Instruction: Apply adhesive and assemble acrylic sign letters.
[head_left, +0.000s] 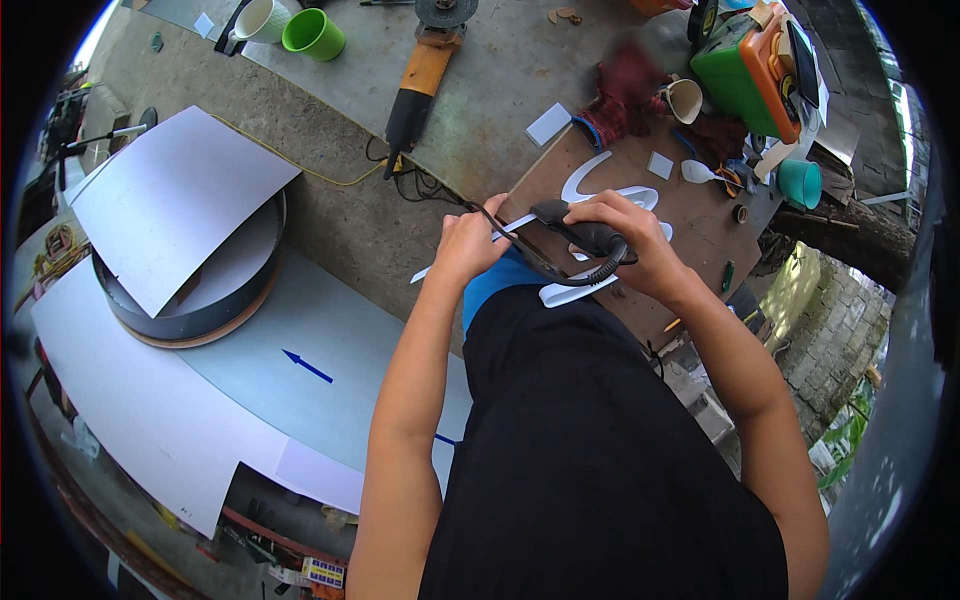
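Observation:
My right hand (622, 232) grips a black corded power tool (580, 235) over a brown work board (690, 215). Its black cable (560, 275) loops under my wrist. My left hand (468, 240) is closed on a thin white strip (505, 232) right next to the tool's front end. A curved white cut-out piece (575, 292) lies under the tool, just in front of my body. More white curved cut-outs (590, 180) rest on the board beyond my hands.
An orange-and-black angle grinder (425, 75) lies on the concrete slab, with green (313, 34) and white (262, 18) cups near it. A green-orange case (752, 70) and teal cup (801, 182) sit at right. White sheets (175, 195) cover a round drum at left.

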